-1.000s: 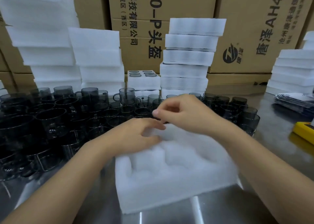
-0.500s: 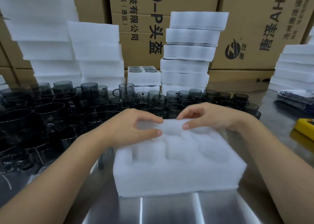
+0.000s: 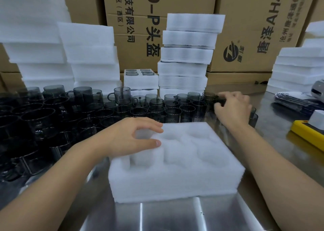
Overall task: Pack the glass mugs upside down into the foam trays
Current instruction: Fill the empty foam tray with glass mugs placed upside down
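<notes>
A: Class of premises?
B: Packing station in a warehouse or factory store. Printed cardboard cartons (image 3: 254, 20) stacked across the rear; tall stacks of white foam trays (image 3: 185, 69) before them.
A: Supporting evidence?
B: Dozens of identical smoked glass mugs (image 3: 172, 114) massed on a stainless steel worktable (image 3: 175, 216); one filled tray (image 3: 140, 81) set behind them.

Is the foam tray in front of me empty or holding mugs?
Empty. Every visible pocket of the foam tray shows only white foam; the glass mugs stand behind it.
</notes>
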The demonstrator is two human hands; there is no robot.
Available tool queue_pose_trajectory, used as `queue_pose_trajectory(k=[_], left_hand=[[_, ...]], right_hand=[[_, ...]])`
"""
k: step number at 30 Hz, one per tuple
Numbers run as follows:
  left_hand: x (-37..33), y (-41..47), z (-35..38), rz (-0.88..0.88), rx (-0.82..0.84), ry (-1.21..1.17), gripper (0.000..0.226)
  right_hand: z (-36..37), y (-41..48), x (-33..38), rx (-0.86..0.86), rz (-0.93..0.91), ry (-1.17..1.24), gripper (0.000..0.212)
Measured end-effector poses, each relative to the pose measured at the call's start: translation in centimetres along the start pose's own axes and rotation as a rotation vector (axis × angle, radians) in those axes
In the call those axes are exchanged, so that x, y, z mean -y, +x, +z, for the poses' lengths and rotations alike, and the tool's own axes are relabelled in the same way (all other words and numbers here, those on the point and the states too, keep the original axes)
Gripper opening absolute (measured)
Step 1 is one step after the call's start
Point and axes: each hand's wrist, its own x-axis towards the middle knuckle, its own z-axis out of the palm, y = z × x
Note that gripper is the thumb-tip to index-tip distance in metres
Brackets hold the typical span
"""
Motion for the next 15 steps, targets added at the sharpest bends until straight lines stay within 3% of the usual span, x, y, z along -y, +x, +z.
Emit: queue_pose_trajectory(k=[5,15], left_hand=[[0.1,0.0,0.0,0.009,0.01,0.017,0.03],[0.1,0.0,0.0,0.008,0.027,0.03,0.029]], right_hand=[[0.5,0.7,-2.7,0.235,0.254,-0.306,0.053],[0.3,0.9,-2.0,0.374,0.201,-0.357,0.053]])
